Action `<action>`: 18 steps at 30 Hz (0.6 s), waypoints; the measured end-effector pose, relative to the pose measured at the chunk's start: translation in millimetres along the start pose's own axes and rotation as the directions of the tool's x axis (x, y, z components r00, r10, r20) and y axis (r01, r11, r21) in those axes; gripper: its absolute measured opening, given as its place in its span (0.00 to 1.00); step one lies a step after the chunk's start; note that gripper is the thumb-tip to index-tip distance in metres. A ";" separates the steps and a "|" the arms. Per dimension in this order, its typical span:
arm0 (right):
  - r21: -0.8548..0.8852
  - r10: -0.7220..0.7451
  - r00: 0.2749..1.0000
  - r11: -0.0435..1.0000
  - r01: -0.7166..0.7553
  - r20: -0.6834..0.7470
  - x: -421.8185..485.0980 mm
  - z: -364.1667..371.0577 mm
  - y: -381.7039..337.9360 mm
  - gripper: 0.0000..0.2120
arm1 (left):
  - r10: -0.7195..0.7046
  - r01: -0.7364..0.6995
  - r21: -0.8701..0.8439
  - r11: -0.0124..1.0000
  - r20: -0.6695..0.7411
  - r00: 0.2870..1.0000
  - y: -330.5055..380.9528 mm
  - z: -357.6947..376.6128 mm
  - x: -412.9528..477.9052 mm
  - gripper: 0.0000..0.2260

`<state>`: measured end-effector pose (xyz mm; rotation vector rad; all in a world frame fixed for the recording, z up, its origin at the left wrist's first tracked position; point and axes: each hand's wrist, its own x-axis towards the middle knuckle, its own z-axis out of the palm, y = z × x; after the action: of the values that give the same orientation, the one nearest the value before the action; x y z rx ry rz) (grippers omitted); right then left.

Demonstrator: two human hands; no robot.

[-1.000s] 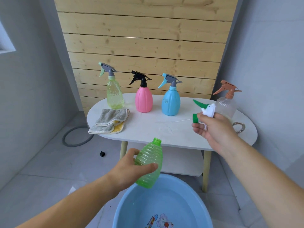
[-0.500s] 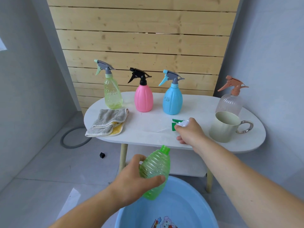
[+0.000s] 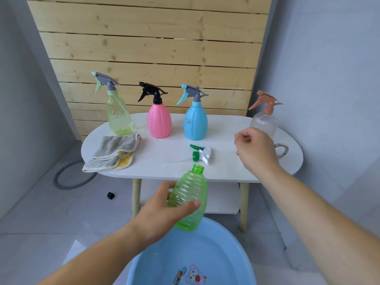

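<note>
At the left of the white table point(image 3: 160, 159) a folded grey towel point(image 3: 115, 151) is seen, with a yellow-green spray bottle point(image 3: 119, 118) behind it and a pink spray bottle point(image 3: 159, 122) next along. In the lower middle, an uncapped green bottle point(image 3: 189, 200) is gripped by the left hand point(image 3: 160, 212), thumb across its ribbed front, and is held tilted over the rim of a blue basin point(image 3: 236, 249). A blue spray bottle point(image 3: 195, 124) stands above; a green-and-white spray head point(image 3: 201, 154) lies on the table before it. Right of centre, the right hand point(image 3: 255, 151) is held over the table, fingers loosely curled, nothing in it. A clear bottle point(image 3: 264, 122) with an orange sprayer and a metal mug handle point(image 3: 282, 150) are seen behind it.
</note>
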<state>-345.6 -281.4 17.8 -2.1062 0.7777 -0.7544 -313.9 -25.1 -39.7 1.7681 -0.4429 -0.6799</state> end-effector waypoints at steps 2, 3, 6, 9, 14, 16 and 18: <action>-0.112 -0.049 0.990 0.993 0.035 -0.132 2.8 -22.7 10.6 0.08 | 0.010 -0.010 -0.034 0.999 0.022 1.000 2.8 8.5 -0.4 0.33; -0.147 -0.060 0.981 0.989 0.032 -0.184 5.8 -31.6 18.3 0.08 | 0.013 -0.011 -0.043 0.999 0.031 0.999 4.1 12.6 -0.7 0.31; -0.196 0.037 0.982 0.978 -0.075 -0.188 16.0 -50.6 40.4 0.12 | 0.023 -0.020 -0.048 0.999 0.063 0.998 6.8 25.2 -0.7 0.33; -0.171 0.140 0.988 0.974 -0.150 -0.071 21.7 -63.3 51.1 0.15 | 0.037 -0.032 -0.051 0.998 0.086 0.996 9.8 36.2 -0.1 0.31; -0.051 0.275 0.960 0.961 -0.273 0.048 23.6 -66.7 66.7 0.17 | 0.037 -0.032 -0.049 0.998 0.113 0.993 9.2 46.7 1.9 0.33; -0.084 0.281 0.959 0.957 -0.278 0.035 27.1 -65.9 72.4 0.21 | 0.035 -0.030 -0.049 0.998 0.123 0.992 8.5 47.5 3.0 0.32; -0.116 0.306 0.951 0.947 -0.299 0.043 28.3 -65.0 75.8 0.22 | 0.037 -0.031 -0.046 0.998 0.129 0.991 7.7 48.1 3.7 0.34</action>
<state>-395.2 -370.8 -0.4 -2.0283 1.0994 -0.4900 -341.8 -65.1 -42.7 1.6779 -0.5414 -0.7776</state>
